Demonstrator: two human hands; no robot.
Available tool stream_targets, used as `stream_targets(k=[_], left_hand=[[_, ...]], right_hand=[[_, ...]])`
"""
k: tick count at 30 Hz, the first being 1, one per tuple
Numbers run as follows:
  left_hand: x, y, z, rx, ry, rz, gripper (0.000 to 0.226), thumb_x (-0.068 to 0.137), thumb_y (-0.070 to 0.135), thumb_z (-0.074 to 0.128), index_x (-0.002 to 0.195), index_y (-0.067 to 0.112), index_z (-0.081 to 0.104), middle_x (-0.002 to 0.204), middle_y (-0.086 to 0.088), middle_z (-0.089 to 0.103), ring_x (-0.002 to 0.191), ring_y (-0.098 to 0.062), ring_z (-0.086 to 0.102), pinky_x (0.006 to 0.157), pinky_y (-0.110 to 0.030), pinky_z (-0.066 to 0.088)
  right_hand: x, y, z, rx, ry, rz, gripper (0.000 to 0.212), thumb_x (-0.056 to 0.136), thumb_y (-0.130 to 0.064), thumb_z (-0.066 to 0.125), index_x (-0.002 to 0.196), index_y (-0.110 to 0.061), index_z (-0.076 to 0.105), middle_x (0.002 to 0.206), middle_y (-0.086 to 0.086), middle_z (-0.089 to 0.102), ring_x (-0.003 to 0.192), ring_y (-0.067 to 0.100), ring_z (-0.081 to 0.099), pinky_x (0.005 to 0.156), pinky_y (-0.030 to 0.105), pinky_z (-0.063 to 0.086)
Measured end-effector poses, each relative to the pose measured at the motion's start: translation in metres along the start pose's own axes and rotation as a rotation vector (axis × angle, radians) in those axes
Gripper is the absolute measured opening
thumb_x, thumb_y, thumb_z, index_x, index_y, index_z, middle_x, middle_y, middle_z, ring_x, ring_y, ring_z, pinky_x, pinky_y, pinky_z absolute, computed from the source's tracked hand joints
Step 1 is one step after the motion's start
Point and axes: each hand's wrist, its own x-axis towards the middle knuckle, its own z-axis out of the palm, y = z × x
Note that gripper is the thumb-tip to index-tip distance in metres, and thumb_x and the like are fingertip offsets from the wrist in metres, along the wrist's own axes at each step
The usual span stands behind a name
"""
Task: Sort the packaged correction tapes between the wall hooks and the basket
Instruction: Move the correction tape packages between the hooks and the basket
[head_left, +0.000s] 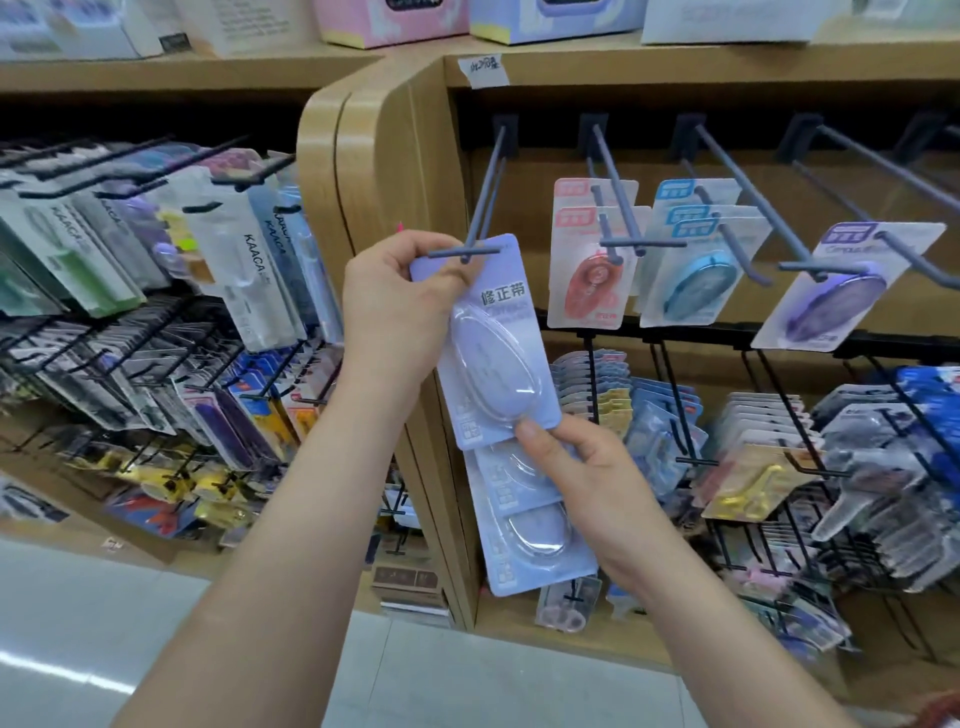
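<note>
A pale lilac correction tape pack (493, 353) is held up at the tip of the leftmost grey wall hook (483, 208), its top edge level with the hook's crossbar. My left hand (395, 306) grips the pack's upper left corner. My right hand (582, 478) pinches its lower edge and also holds two more lilac packs (524, 540) fanned below it. Pink packs (592, 265), blue packs (691, 260) and a purple pack (841, 291) hang on the hooks to the right. No basket is plainly in view.
A wooden shelf divider (374, 182) stands just left of the hooks. Racks of bagged stationery (156, 270) fill the left side, and black wire hooks with blister packs (779, 467) sit below. Boxes line the top shelf (395, 21). Grey floor (104, 623) lies underneath.
</note>
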Motion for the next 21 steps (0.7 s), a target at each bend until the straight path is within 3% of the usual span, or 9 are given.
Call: stream_targets(k=[4,9,12,14,17,19,21], left_hand=[[0.0,0.002,-0.002,-0.095,-0.045,-0.074,0.014,0.081,0.01,0.079,0.079,0.017,0.067,0.075,0.002,0.063,0.066,-0.009,0.058,0.06,-0.023,0.047],[0.001,0.001,-0.002,-0.049,-0.057,-0.043,0.014,0.083,0.014,0.078,0.079,0.023,0.069,0.08,0.001,0.067,0.073,-0.012,0.063,0.066,-0.029,0.051],[-0.009,-0.002,-0.002,-0.068,-0.039,-0.021,0.01,0.094,0.018,0.066,0.098,0.027,0.065,0.087,0.004,0.07,0.08,-0.007,0.064,0.07,-0.025,0.049],[-0.027,-0.007,-0.007,-0.094,-0.075,-0.008,0.023,0.097,0.021,0.061,0.117,0.032,0.055,0.09,-0.003,0.071,0.083,-0.011,0.065,0.072,-0.025,0.05],[-0.062,-0.016,-0.017,-0.095,-0.182,-0.051,0.053,0.088,0.014,0.072,0.127,0.041,0.048,0.095,-0.005,0.073,0.087,-0.017,0.072,0.078,-0.028,0.058],[-0.073,-0.023,-0.017,-0.083,-0.18,-0.103,0.059,0.084,0.011,0.076,0.127,0.043,0.051,0.091,-0.002,0.074,0.084,-0.017,0.073,0.075,-0.027,0.058],[-0.07,-0.027,-0.014,-0.075,-0.114,-0.132,0.057,0.083,0.013,0.077,0.129,0.039,0.054,0.087,0.0,0.075,0.08,-0.012,0.072,0.071,-0.02,0.056]], right_hand=[[-0.002,0.003,0.006,0.03,0.013,0.017,0.022,0.082,-0.043,0.06,0.078,-0.03,0.078,0.087,-0.008,0.075,0.086,0.009,0.069,0.083,0.032,0.053],[-0.003,0.007,0.012,0.093,0.038,0.028,0.023,0.081,-0.041,0.062,0.079,-0.025,0.078,0.091,0.0,0.077,0.086,0.013,0.071,0.083,0.032,0.055],[-0.002,0.007,0.015,0.086,0.069,0.004,0.027,0.082,-0.042,0.061,0.079,-0.02,0.077,0.087,0.007,0.075,0.084,0.014,0.069,0.082,0.036,0.054],[-0.001,0.006,0.015,0.089,0.096,-0.004,0.028,0.083,-0.044,0.06,0.079,-0.022,0.077,0.084,0.004,0.074,0.082,0.012,0.068,0.08,0.033,0.054],[0.0,0.005,0.013,0.049,0.111,-0.037,0.026,0.084,-0.045,0.058,0.082,-0.028,0.078,0.087,-0.007,0.075,0.084,0.006,0.067,0.08,0.026,0.052],[0.0,0.007,0.012,0.02,0.128,-0.05,0.022,0.088,-0.04,0.059,0.087,-0.029,0.078,0.091,-0.009,0.076,0.089,0.006,0.068,0.084,0.025,0.052],[0.0,0.007,0.008,-0.021,0.176,-0.087,0.019,0.097,-0.024,0.058,0.094,-0.028,0.077,0.096,-0.015,0.076,0.095,0.0,0.067,0.085,0.016,0.05]])
